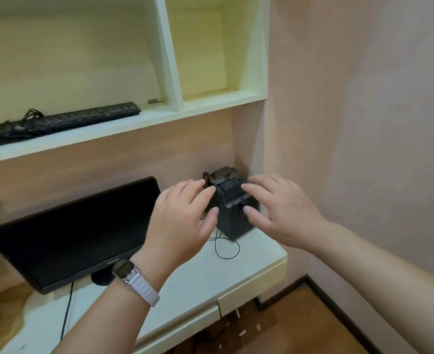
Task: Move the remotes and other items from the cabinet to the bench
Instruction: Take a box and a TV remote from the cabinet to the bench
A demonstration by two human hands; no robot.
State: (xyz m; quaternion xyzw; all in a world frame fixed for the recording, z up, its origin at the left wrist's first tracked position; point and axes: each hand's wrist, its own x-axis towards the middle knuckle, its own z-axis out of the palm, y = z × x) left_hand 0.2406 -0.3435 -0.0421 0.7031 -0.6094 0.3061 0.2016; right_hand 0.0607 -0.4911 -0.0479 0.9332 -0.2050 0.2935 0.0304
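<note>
A: Entry, head view. Where are your hands?

B: Your left hand (pixel 185 213) and right hand (pixel 274 210) flank the dark boxy device (pixel 232 200) at the far right corner of the white desk surface (pixel 198 277), fingers spread, palms turned inward. Neither is closed on it. Fingertips lie at or just beside its top edges; whether they touch, I cannot tell.

A: Why both sides?

B: Judgement: the device looks tall and blocky, with a looser piece on top, so a two-sided clamp should keep it upright. It sits tight against the wall corner, leaving only the sides and front to reach.

A: Hazards?

B: A thin black cord (pixel 227 247) loops on the desk in front of it. It may be attached; lift slowly.

A: Other items?

B: On the shelf (pixel 134 123) above, far left: a long black power strip (pixel 65 120) and, right of it, a small battery (pixel 155 100). Monitor (pixel 75 233) stands left of your left hand.
</note>
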